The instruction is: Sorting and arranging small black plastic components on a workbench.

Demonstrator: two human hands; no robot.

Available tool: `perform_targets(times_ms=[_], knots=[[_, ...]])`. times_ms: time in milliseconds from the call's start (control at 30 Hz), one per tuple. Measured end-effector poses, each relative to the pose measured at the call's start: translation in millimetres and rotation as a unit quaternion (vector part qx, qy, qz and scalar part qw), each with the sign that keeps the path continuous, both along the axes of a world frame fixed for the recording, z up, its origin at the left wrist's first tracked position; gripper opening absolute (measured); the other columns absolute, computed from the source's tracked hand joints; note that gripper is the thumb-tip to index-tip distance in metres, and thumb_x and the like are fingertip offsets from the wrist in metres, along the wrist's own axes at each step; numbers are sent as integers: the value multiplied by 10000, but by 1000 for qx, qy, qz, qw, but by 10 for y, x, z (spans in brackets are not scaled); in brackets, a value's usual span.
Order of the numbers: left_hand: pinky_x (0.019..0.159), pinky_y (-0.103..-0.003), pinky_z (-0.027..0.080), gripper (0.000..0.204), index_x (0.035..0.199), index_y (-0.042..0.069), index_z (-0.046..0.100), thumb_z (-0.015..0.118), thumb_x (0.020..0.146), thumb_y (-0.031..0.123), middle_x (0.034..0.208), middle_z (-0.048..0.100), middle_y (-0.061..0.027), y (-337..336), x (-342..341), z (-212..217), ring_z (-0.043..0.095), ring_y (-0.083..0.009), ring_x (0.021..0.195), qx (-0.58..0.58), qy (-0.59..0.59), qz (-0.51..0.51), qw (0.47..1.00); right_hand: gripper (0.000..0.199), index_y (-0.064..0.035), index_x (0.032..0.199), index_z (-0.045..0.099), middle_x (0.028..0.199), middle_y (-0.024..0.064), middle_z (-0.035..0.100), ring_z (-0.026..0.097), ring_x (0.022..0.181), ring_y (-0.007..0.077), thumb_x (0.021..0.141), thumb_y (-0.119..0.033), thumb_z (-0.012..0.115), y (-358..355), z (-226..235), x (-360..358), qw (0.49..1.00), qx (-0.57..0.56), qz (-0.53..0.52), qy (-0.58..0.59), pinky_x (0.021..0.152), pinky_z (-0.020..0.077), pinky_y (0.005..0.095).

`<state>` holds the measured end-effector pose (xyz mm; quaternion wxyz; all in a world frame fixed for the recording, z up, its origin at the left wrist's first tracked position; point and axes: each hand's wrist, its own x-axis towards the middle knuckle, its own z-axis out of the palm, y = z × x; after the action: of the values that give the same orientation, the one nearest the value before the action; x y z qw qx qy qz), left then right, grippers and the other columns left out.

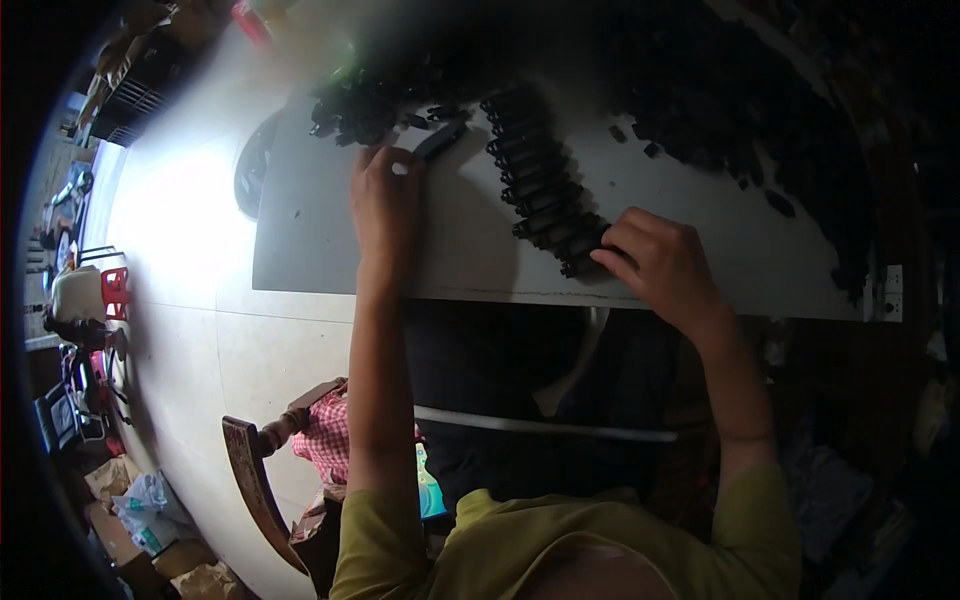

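On the grey tabletop, a slanting row of black ribbed parts [540, 185] lies side by side, their kind too dark to tell. My right hand [655, 255] is closed at the row's near end, thumb and fingers pinching the last part there. To the left of the row, my left hand [385, 205] has its thumb and fingers curled together. A long black piece [441, 141] extends from those fingertips, its near end at the thumb. Just beyond it are a few loose black pieces [430, 117].
Heaps of black parts cover the table's far left [360, 110] and right side [720, 110]. The grey table [310, 250] ends just before my lap. A wooden chair [250, 480] stands at lower left, with a red stool [115, 293] and cardboard boxes [115, 530] further left.
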<state>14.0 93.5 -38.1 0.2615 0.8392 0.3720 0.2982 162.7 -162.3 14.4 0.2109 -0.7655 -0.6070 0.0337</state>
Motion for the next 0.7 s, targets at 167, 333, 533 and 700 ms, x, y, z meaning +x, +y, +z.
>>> perform_targets(times_ms=[167, 333, 533, 700], knots=[[714, -335, 507, 111, 895, 21, 628, 683, 799, 16, 945, 627, -119, -214, -184, 22, 636, -275, 822, -66, -75, -19, 995, 113, -36, 885, 647, 879, 54, 623, 598, 628, 136, 832, -112, 713, 15, -141, -150, 989, 76, -33, 125, 556, 482, 244], [681, -317, 553, 155, 833, -43, 625, 707, 728, -121, 900, 668, -162, -775, -389, 233, 677, -254, 777, 316, -183, -161, 917, 324, 5, 1211, 562, 945, 65, 631, 616, 717, 108, 918, -121, 616, 135, -61, -441, 825, 206, -71, 521, 639, 524, 218], [571, -297, 534, 175, 838, -52, 655, 709, 680, -103, 924, 656, -176, -1087, -396, 274, 668, -266, 746, 321, -262, -238, 879, 308, 3, 1161, 595, 987, 78, 641, 640, 765, 116, 859, -9, 655, -71, -24, -544, 779, 198, -20, 595, 672, 531, 229], [615, -318, 532, 213, 894, -29, 654, 692, 700, -110, 953, 655, -164, -1299, -377, 131, 661, -270, 786, 211, -263, -215, 917, 292, 0, 1093, 625, 989, 75, 629, 631, 746, 125, 810, 41, 685, -360, -122, -556, 844, 287, -24, 452, 682, 528, 235]])
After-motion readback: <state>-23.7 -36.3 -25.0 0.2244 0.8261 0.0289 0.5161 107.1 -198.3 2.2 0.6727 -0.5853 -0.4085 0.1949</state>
